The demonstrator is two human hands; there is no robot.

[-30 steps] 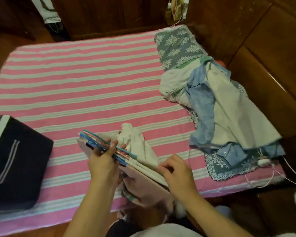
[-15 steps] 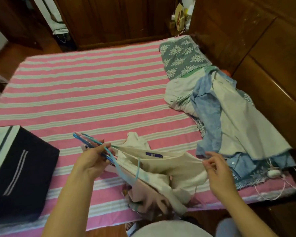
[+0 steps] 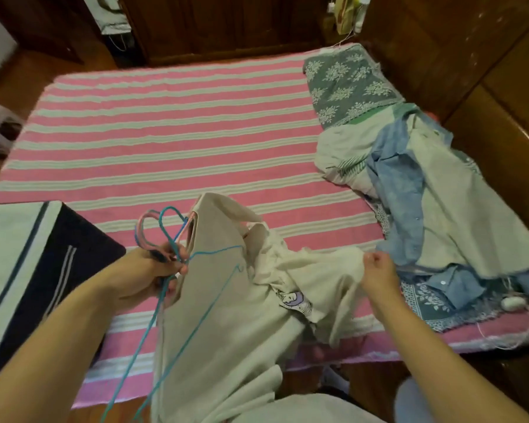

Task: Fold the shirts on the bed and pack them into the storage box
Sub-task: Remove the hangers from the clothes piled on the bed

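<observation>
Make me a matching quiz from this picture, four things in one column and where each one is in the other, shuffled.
Things:
1. wire hangers
2. cream shirt
3. storage box
4. pile of shirts

Places:
A. heaped on the bed's right side
B. bunched in the left hand
C. on the bed's left edge
D. pinched by the right hand

Pairs: 1-B, 2-D, 3-C, 4-A

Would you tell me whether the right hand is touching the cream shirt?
Touching: the head view shows the right hand pinching the cream shirt by its edge.
</observation>
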